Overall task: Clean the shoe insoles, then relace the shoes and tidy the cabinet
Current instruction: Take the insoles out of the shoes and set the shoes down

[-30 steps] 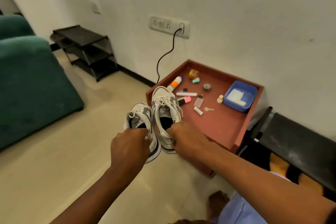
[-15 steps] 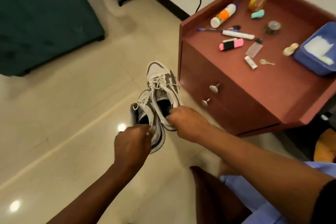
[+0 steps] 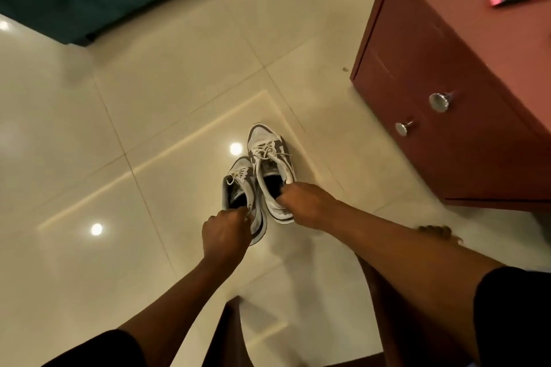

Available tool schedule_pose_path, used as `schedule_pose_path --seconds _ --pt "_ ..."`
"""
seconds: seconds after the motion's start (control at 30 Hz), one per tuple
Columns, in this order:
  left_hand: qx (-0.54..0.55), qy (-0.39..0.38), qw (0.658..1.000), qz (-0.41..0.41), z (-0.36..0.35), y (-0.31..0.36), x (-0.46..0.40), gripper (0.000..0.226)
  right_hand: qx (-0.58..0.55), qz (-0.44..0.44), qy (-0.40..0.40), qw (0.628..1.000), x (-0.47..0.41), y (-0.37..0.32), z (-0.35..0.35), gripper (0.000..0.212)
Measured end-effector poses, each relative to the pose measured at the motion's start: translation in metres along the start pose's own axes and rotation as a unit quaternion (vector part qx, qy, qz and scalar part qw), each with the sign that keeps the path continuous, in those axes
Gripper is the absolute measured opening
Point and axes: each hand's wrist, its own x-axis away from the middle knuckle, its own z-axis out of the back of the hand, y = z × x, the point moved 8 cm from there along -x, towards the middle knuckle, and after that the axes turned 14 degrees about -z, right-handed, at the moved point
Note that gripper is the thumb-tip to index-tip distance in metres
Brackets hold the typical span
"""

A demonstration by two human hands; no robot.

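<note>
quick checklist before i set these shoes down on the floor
1. Left hand grips the left grey-and-white sneaker at its heel collar: ok.
2. Right hand grips the right grey-and-white sneaker at its collar: ok.
3. Cream tiled floor under the shoes bare: ok.
4. Shoes apart from the red-brown wooden cabinet: ok.
5. Soles touching the floor: cannot tell.
6. Insoles inside: cannot tell.

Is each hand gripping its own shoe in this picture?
Yes: the left hand grips the left shoe and the right hand the right shoe.
</note>
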Motion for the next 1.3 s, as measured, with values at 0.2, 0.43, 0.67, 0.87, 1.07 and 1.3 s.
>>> schedule_pose_path --seconds 0.2,0.43,0.67,0.87,1.07,1.3 --pt "0.019 -0.026 0.995 0.09 -0.042 -0.019 0.015 0.032 0.001 -0.004 -0.054 0.999 0.005 -0.01 -0.045 0.026" --pt "0.185 -0.115 0.96 0.177 -0.102 0.002 0.016 0.028 -0.024 -0.041 -0.176 0.983 0.021 0.002 -0.082 0.024" --pt "0.281 -0.179 0.937 0.106 -0.108 0.034 0.001 0.029 -0.066 -0.092 -0.271 0.956 0.03 0.013 -0.085 0.026" --pt "0.216 -0.117 0.969 0.008 -0.044 0.053 -0.038 0.033 -0.081 -0.13 -0.198 0.968 0.031 0.038 -0.022 0.018" --pt "0.194 -0.05 0.977 -0.078 0.044 0.105 -0.071 0.029 -0.077 -0.188 -0.08 0.976 0.067 0.085 0.064 0.033" --pt "0.127 0.048 0.955 -0.263 0.17 0.243 -0.069 0.027 -0.122 -0.232 0.121 0.958 0.216 0.12 0.183 0.03"
